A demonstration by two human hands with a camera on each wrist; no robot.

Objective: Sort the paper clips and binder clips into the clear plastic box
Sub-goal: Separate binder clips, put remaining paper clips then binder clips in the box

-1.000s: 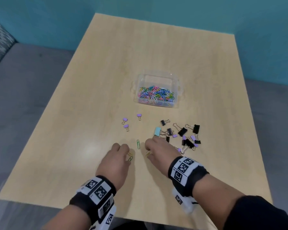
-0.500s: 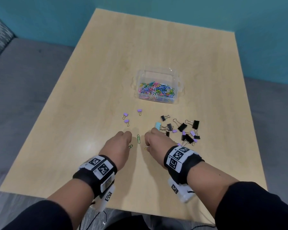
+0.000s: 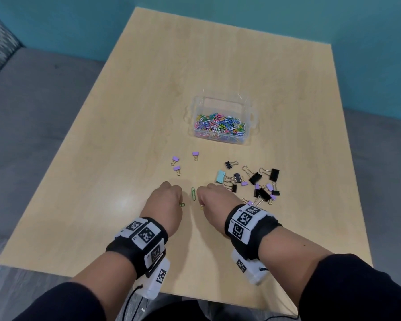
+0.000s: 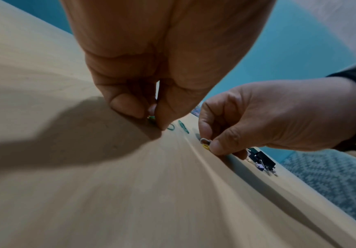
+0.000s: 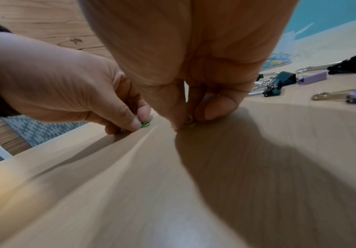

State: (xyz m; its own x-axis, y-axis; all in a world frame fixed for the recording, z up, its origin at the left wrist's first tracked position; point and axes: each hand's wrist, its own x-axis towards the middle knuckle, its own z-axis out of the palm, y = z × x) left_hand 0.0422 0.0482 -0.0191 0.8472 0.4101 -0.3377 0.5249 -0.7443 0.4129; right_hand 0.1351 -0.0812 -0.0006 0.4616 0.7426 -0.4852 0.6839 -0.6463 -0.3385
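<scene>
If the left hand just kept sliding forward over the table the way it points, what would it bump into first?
Probably the nearest purple binder clip, just ahead of the left hand, which is pinching green paper clips. The other two purple clips lie beyond it; the clear plastic box sits farther off to the right. Depth is approximate.

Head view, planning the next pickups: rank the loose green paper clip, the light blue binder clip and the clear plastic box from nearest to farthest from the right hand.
From the right hand:
1. Green paper clip, just to its left, between the hands.
2. Light blue binder clip, slightly ahead and right.
3. Clear plastic box, far ahead, mid-table.
</scene>
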